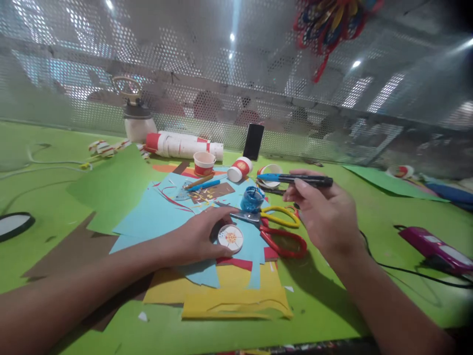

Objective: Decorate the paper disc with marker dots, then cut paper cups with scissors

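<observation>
My left hand (199, 234) curls its thumb and fingers around the edge of a small white disc (230, 238), whose face carries orange and blue markings and thin dark lines. In my right hand (327, 212), raised above the table, is a pen (303, 179) with a black barrel and a blue front end pointing left. Just below that blue end stands a small blue-stained jar (252, 198). Scissors (283, 235) with one yellow and one red handle lie between my hands, their blades toward the disc.
Paper cups (240, 169), a phone (253, 141) and a white roll (185, 144) stand or lie at the back before a perforated metal screen. Coloured sheets (140, 217) and scraps cover the green table (318, 315). A magenta device (436, 249) and black cable lie right.
</observation>
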`<action>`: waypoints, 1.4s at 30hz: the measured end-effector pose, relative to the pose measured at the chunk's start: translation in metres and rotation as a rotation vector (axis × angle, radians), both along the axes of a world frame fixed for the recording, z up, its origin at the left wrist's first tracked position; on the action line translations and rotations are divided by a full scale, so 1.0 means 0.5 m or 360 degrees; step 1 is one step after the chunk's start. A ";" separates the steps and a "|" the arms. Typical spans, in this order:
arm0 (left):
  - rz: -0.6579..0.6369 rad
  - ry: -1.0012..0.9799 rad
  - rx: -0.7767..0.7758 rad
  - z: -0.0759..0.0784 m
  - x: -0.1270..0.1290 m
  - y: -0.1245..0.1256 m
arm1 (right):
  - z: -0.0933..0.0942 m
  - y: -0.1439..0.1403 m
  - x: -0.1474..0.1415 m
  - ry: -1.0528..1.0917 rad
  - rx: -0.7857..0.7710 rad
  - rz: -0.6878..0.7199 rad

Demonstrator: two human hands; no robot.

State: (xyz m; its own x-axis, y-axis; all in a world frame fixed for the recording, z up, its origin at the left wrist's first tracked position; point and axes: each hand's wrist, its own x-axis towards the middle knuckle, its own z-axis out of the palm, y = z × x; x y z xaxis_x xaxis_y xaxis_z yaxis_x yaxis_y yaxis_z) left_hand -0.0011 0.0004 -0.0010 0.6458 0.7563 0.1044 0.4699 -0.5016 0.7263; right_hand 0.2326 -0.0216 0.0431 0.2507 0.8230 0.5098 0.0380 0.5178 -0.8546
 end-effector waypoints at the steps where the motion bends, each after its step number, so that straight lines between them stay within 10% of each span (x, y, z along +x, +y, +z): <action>1: 0.0008 -0.0002 0.0020 0.000 0.001 -0.002 | -0.002 0.006 0.004 -0.0040 0.0015 -0.0034; 14: -0.0041 -0.0045 0.0064 0.000 0.002 -0.011 | -0.027 0.065 0.000 -0.0704 -0.0196 -0.0322; 42: -0.0106 0.0015 0.0118 0.000 -0.005 -0.006 | -0.050 0.102 -0.002 -0.1020 -0.0277 -0.0357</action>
State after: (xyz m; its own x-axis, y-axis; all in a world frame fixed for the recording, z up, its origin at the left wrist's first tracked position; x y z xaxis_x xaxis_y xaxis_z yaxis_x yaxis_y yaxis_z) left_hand -0.0035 -0.0026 -0.0007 0.6955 0.7021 0.1525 0.4404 -0.5843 0.6816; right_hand 0.2315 0.0294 0.0181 0.1184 0.8697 0.4793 0.6520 0.2959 -0.6981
